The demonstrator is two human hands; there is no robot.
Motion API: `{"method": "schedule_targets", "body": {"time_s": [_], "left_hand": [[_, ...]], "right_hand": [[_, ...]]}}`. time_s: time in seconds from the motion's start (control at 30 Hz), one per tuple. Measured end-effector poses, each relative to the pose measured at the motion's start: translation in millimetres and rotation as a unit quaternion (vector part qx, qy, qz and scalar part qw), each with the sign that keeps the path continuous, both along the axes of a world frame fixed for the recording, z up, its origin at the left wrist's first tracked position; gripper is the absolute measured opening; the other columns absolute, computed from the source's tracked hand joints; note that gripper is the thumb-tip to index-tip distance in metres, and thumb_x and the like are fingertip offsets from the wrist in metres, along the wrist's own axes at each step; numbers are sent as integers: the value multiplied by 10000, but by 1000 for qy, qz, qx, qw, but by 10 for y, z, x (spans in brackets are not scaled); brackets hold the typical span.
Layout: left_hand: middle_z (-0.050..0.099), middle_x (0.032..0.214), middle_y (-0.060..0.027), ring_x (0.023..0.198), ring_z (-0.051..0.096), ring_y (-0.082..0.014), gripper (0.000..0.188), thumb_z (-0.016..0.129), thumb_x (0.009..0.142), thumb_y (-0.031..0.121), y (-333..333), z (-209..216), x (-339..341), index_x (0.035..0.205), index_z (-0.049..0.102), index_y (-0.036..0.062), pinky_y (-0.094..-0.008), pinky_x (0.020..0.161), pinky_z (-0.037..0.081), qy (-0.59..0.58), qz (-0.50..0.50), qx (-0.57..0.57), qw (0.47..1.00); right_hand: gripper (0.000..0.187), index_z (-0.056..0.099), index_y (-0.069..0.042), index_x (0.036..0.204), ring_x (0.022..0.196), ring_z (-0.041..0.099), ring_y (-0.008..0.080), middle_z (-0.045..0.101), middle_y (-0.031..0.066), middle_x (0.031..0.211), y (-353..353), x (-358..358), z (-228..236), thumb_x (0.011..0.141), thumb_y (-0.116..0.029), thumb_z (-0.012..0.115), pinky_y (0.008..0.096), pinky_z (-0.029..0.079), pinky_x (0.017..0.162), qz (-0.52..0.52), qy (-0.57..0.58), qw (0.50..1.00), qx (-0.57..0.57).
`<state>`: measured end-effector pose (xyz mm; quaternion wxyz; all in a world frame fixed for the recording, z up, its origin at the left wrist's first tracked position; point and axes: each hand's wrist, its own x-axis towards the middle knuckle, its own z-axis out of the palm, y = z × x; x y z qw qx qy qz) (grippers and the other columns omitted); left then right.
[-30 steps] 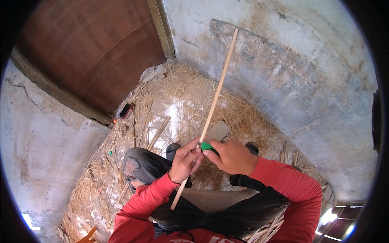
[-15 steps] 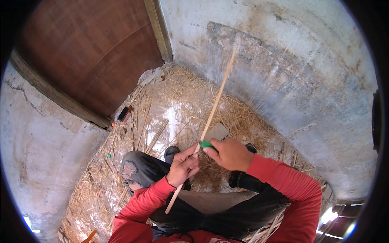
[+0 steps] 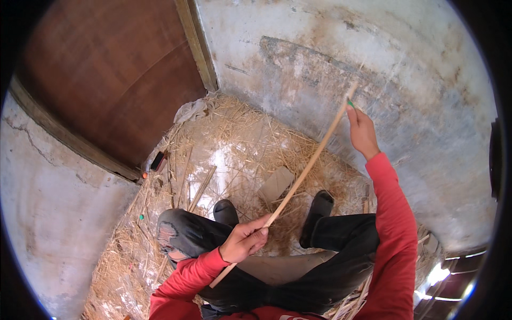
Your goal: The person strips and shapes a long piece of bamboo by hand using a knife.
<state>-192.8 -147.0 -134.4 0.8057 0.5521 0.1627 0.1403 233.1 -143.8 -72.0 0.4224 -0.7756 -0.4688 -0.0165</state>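
A long, pale wooden stick [image 3: 309, 164] slants across my lap, from beside my left thigh up and away to the far right. My left hand [image 3: 245, 241] is closed round its lower part, thumb on top, with a short end poking out below the wrist. Near the far tip, my right hand [image 3: 364, 130] pinches a small green piece [image 3: 350, 103] against the stick. Most of that piece is hidden by the fingers, so its kind cannot be made out.
Straw-like shavings [image 3: 245, 122] litter the floor. A flat tan slab [image 3: 276, 183] lies between my feet. Pale strips [image 3: 202, 188] and a dark block [image 3: 158, 161] lie to the left. A stained wall [image 3: 298, 64] and a brown door panel [image 3: 117, 80] enclose the spot.
My right hand, with the green piece, has slid from beside my left hand up to the stick's far end. The stick's far tip has swung right and lower; my left hand keeps its hold.
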Motion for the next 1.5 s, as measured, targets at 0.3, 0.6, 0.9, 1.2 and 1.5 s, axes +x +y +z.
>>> {"method": "schedule_targets", "body": {"time_s": [0.3,0.6,0.9,1.2,1.5], "left_hand": [[448,671,34,472,372,-38,520,444,1125,138,205,117,135,1617,317,30,-200,457,333,-40,78,3,996],[529,753,10,490,378,-33,462,457,1128,176,262,152,189,1565,405,36,-198,464,305,3,124,3,992],[493,726,33,525,364,-36,448,492,1118,165,315,48,166,1538,438,18,-208,487,292,20,165,18,986],[486,724,23,517,372,-47,480,514,1110,161,341,170,151,1563,421,34,-219,480,297,7,178,0,984],[449,689,45,514,371,-36,430,485,1118,152,-148,152,-214,1526,473,13,-214,512,317,23,44,-45,998]], "right_hand": [[534,645,22,1065,629,438,252,488,145,683,-294,-665,135,1089,-488,488,403,410,631,126,122,984,-42],[431,641,-42,966,660,656,475,643,236,672,-453,-1965,-43,1050,-451,530,571,506,612,377,39,898,-222],[447,641,-69,935,640,674,445,664,212,660,-280,-1938,-147,1025,-498,553,558,510,584,342,-80,910,-220],[443,638,-84,978,620,676,420,665,181,647,-200,-1896,-145,1010,-520,567,545,511,579,337,-124,918,-167],[573,680,-1,918,721,641,449,640,225,714,91,-429,129,1079,-512,475,517,492,668,12,-26,989,-146]]}}
